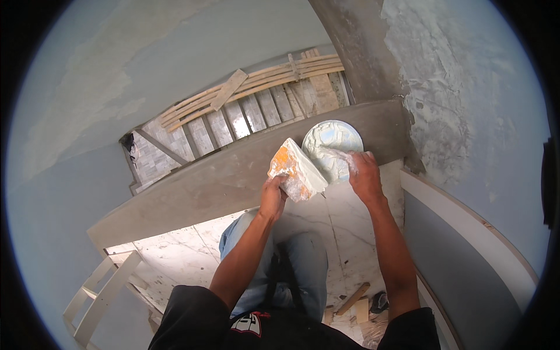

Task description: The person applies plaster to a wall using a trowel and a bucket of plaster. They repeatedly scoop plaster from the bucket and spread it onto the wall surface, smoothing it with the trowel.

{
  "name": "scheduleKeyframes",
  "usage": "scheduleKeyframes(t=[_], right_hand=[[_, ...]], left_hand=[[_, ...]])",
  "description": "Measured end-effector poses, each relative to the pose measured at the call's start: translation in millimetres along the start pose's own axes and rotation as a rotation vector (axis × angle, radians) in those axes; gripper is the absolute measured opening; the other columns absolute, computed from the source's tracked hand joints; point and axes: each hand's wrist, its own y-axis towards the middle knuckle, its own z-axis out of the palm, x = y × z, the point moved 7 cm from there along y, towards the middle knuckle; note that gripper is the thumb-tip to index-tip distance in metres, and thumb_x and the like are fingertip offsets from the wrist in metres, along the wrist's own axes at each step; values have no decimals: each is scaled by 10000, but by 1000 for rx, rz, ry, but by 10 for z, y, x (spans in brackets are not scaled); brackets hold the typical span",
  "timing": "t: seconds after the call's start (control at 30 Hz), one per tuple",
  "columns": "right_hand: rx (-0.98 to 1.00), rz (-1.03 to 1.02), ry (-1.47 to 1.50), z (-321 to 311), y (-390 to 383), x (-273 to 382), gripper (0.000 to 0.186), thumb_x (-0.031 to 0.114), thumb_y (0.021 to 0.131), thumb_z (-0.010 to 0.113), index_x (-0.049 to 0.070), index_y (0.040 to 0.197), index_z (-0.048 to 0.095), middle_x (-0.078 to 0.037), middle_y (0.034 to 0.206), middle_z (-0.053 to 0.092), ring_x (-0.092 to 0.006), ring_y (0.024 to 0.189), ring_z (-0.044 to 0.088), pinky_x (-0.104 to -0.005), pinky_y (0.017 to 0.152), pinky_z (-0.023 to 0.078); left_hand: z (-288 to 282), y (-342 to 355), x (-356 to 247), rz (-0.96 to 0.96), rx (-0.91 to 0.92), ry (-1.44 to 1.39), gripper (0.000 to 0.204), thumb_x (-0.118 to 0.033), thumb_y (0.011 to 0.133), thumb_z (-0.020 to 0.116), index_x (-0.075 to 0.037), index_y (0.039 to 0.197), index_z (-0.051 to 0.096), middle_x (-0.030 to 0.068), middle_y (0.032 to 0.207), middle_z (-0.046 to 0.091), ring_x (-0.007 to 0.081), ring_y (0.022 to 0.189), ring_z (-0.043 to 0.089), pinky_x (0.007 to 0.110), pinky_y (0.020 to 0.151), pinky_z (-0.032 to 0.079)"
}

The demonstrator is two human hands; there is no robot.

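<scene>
- While two bare hands were in view, each gripped one smeared thing.
- The left hand was closed on the near edge of one flat, angular orange tool, thickly coated with white paste and held tilted just beside the bucket.
- The right hand had its fingers closed around one paste-covered tool, perhaps a scraper, though the coating hid its shape; its far end reached over the bucket.
- One round white bucket held creamy white paste, spread unevenly, with pale blue patches showing.
- One long grey cement ledge ran behind the hands, partly overlapped by the bucket.
- Beyond it lay one staircase; at lower left stood one pale wooden ladder-like frame.
</scene>
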Motion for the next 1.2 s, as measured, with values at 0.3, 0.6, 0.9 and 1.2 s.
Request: scheduleKeyframes(t=[0.3, 0.6, 0.9, 1.2], right_hand=[[-120, 151, -197, -132, 296, -38, 315, 26, 694, 714, 12, 974, 570, -178, 926, 622, -388, 883, 567, -457, 806, 458], [-94, 123, -152, 130, 364, -21, 363, 13, 707, 693, 11, 1062, 618, -184, 956, 636, -377, 914, 584, -442, 824, 477], [-97, -17, -98, 312, 328, 184, 332, -36, 716, 629, 24, 1041, 661, -183, 914, 646, -393, 868, 587, -443, 827, 467], [-109, -28, -135, 368, 271, 271, 281, 11, 734, 647, 85, 1000, 698, -121, 930, 672, -317, 833, 584, -409, 808, 457]], left_hand=[[-19, 46, 124, -17, 29, -92, 428, -115, 866, 486, 0, 1276, 449, 119, 1197, 593, 257, 1054, 626, 426, 908, 529], [103, -19, 153, -30, 18, -172, 354, -116, 886, 501, -4, 1221, 491, 103, 1149, 606, 228, 1019, 626, 385, 862, 539], [-75, 104, 308, -43, 64, -136, 425, -146, 910, 476, 4, 1304, 423, 123, 1252, 560, 249, 1108, 597, 425, 927, 518], [-31, 48, 279, -62, 20, -181, 332, -102, 912, 489, -12, 1232, 492, 107, 1189, 596, 228, 1047, 620, 390, 906, 527]])
